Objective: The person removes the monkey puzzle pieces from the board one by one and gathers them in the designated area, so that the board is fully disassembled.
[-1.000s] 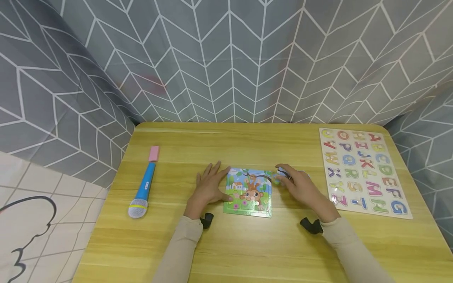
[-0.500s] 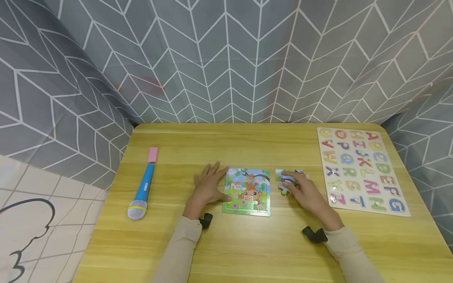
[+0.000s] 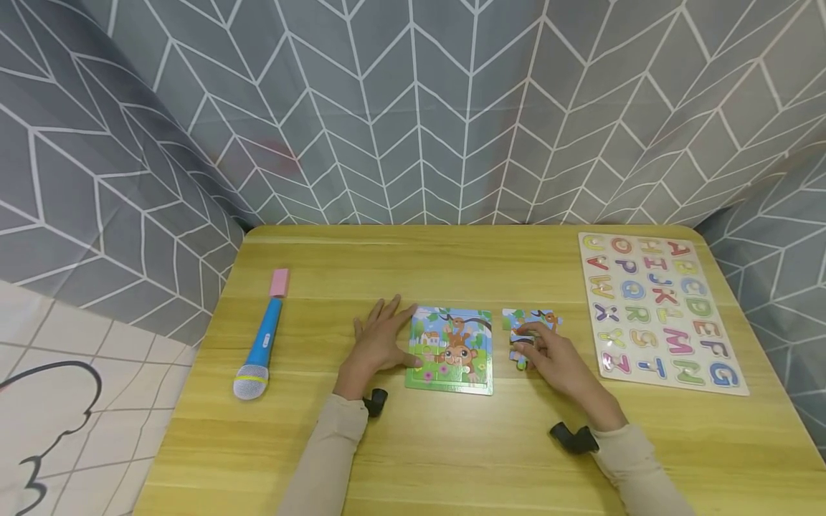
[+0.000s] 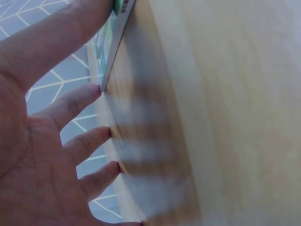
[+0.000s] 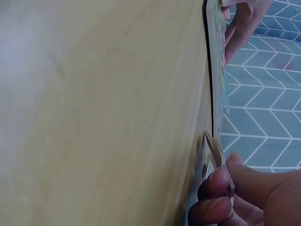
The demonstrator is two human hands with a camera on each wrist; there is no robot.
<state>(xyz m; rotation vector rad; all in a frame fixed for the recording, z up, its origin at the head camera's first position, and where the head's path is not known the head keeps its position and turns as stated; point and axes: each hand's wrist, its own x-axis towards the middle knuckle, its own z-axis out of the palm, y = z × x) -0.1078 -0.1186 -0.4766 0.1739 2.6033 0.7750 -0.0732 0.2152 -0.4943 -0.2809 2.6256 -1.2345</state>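
Note:
A square jigsaw puzzle with a monkey picture lies on the table in the head view. My left hand is at its left side, fingers spread and fairly straight. The thumb rests on the lower left of the puzzle and the index fingertip touches the upper left corner. Right of the puzzle, my right hand pinches a thin puzzle piece between thumb and fingers, tilted in the right wrist view. Other loose pieces lie under and beyond these fingers, partly covered, so their number is unclear.
An alphabet board lies on the right of the wooden table. On the left are a blue toy microphone and a pink block. A grey patterned curtain hangs behind the table.
My right hand has drawn back slightly from the loose pieces, uncovering more of them, and its fingers now pinch one piece. The left hand stays at the puzzle.

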